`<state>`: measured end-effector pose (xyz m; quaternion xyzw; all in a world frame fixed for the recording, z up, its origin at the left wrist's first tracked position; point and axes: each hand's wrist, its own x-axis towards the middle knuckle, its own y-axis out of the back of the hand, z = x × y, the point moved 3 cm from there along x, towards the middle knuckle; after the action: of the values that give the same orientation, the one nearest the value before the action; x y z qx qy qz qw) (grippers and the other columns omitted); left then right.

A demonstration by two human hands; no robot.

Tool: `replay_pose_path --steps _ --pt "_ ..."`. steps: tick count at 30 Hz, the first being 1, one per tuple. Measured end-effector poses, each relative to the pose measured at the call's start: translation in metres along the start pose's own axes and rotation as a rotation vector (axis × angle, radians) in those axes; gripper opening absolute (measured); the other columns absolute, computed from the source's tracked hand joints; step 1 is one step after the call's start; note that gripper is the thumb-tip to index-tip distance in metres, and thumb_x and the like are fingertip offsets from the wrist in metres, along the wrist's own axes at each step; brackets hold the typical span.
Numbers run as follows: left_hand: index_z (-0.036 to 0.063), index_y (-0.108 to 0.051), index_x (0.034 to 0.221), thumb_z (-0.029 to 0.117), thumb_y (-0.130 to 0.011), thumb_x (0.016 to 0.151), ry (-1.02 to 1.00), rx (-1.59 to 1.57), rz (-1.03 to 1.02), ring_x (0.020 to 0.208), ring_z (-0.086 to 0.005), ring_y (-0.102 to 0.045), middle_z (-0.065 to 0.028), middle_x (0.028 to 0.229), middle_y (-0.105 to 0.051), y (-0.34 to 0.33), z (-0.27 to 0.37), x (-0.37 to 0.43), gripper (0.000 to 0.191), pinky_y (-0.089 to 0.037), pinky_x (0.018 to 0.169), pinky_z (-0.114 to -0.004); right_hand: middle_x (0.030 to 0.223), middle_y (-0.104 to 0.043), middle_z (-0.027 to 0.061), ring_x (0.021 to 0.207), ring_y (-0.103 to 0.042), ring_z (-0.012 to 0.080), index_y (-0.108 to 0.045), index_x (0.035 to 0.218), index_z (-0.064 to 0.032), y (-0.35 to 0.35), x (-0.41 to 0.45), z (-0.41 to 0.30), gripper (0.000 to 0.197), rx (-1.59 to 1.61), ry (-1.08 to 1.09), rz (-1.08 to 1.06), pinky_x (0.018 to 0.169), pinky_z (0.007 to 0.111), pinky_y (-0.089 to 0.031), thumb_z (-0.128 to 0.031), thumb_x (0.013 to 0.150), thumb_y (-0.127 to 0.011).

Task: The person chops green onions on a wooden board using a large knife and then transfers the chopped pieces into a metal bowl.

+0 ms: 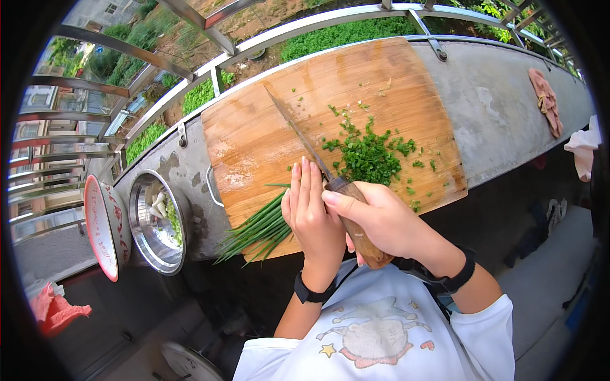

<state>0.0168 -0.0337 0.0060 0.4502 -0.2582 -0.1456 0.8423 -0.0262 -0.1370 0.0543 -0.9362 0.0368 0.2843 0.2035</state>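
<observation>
My right hand (386,219) grips the wooden handle of a kitchen knife (300,135), whose blade slants up and left above a wooden cutting board (252,114). Beside the handle, my left hand (312,216) has its fingers extended and close together, near the blade's base; whether its fingertips touch the blade I cannot tell. Long green scallion stalks (267,224) lie by my left hand, partly hidden behind it, their ends past the board's near edge. A pile of chopped scallion greens (369,157) sits on the board to the right of the blade, with bits scattered around it.
Left of the board, a steel bowl (157,243) holds white pieces and chopped light-green bits. Next to it an enamel basin (102,228) is tilted. A metal railing (286,33) runs behind the concrete ledge (486,105). A pink cloth (547,102) lies at the right.
</observation>
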Motion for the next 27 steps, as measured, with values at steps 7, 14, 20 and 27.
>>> replay_pose_path --steps 7,14,20,27 --pt "-0.0048 -0.056 0.114 0.005 -0.05 0.084 0.011 0.025 0.046 0.118 -0.0283 -0.047 -0.0159 0.12 -0.055 -0.001 0.004 0.001 0.032 -0.032 0.095 -0.038 0.063 -0.054 0.0043 0.046 -0.051 0.0096 -0.054 0.089 -0.0006 0.013 -0.02 0.002 0.032 0.156 -0.01 -0.014 0.041 0.024 -0.042 -0.032 0.092 -0.049" --pt "-0.0046 -0.053 0.117 0.006 -0.05 0.086 0.023 0.006 0.046 0.119 -0.0274 -0.046 -0.0161 0.122 -0.054 -0.003 0.001 0.001 0.033 -0.031 0.096 -0.037 0.061 -0.051 0.0019 0.049 -0.048 0.0088 -0.05 0.08 0.0 0.006 -0.05 0.014 0.035 0.104 -0.075 0.034 0.046 0.023 -0.041 -0.033 0.09 -0.053" --pt "-0.0043 -0.052 0.119 0.006 -0.05 0.085 0.016 0.029 0.044 0.12 -0.0272 -0.046 -0.0151 0.123 -0.053 -0.001 0.002 0.0 0.035 -0.03 0.096 -0.037 0.058 -0.051 0.0028 0.049 -0.049 0.0088 -0.049 0.079 0.0003 0.001 -0.053 0.027 0.037 0.068 -0.113 0.035 0.045 0.023 -0.04 -0.035 0.089 -0.054" --pt "-0.004 -0.053 0.118 0.002 -0.051 0.082 0.01 0.047 -0.007 0.12 -0.0261 -0.045 -0.0134 0.126 -0.052 -0.004 -0.005 -0.003 0.036 -0.031 0.095 -0.037 0.061 -0.052 0.0034 0.05 -0.05 0.0088 -0.047 0.084 -0.0003 -0.012 -0.049 0.034 0.03 -0.26 -0.016 0.123 0.046 0.024 -0.043 -0.029 0.09 -0.053"
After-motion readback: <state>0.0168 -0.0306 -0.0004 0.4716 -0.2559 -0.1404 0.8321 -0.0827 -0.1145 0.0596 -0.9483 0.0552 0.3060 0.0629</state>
